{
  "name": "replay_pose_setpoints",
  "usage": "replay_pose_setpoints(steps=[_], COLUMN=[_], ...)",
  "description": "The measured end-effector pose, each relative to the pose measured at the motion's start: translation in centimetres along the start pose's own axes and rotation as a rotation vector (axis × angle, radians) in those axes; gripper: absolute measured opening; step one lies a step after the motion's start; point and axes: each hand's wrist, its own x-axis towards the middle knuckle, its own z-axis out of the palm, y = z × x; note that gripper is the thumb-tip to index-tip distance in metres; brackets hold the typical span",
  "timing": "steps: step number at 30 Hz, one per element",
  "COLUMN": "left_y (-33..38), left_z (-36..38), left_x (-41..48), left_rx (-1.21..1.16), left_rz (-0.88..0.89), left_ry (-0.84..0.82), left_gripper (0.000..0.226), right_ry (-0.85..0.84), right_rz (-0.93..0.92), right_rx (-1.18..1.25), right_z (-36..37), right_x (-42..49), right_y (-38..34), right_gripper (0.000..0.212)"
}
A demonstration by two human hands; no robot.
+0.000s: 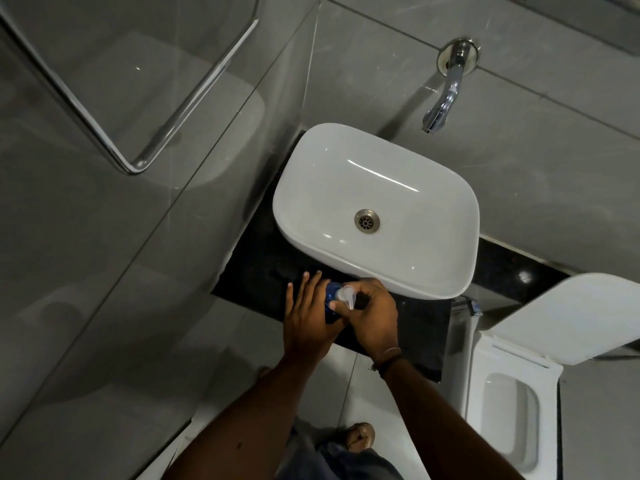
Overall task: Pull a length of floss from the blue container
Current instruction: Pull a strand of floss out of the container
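Note:
A small blue floss container [332, 292] is held over the black counter [256, 268], just in front of the white basin. My left hand [308, 322] wraps around its left side and underneath. My right hand [372, 315] pinches the clear flip lid [346, 296] at the container's top, which stands tilted up. Most of the container is hidden between the two hands. No strand of floss is visible.
A white countertop basin [460, 216] with a metal drain sits behind the hands, under a chrome wall spout [446, 91]. A white toilet with raised lid [571, 317] stands to the right. A glass shower screen with chrome handle [194, 95] is on the left.

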Motion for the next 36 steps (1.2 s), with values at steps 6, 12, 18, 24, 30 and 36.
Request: replay_pose_setpoints(steps=[6, 12, 18, 24, 30, 36], left_y=[-0.3, -0.2, 0.0, 0.0, 0.5, 0.7], left_z=[0.2, 0.1, 0.0, -0.2, -0.7, -1.0], left_x=[0.1, 0.1, 0.0, 0.0, 0.0, 0.0], left_rx=[-0.044, -0.045, -0.04, -0.026, -0.028, -0.046], left_rz=[0.006, 0.015, 0.01, 0.01, 0.009, 0.001], left_ry=[-0.018, 0.002, 0.041, 0.021, 0.017, -0.002], left_gripper=[0.083, 0.091, 0.076, 0.072, 0.07, 0.072], right_ry=[-0.265, -0.343, -0.29, -0.154, -0.079, -0.091], right_rz=[-0.107, -0.163, -0.167, -0.208, -0.191, -0.18], right_rx=[0.01, -0.026, -0.058, -0.073, -0.073, -0.071], right_z=[-3.4, -4.9, -4.3, -3.2, -2.5, -2.6], right_x=[-0.4, 0.3, 0.4, -0.3, -0.7, -0.9], right_y=[0.3, -0.6, -1.0, -1.3, -1.4, -1.4], right_gripper=[0.084, 0.062, 0.051, 0.045, 0.045, 0.046])
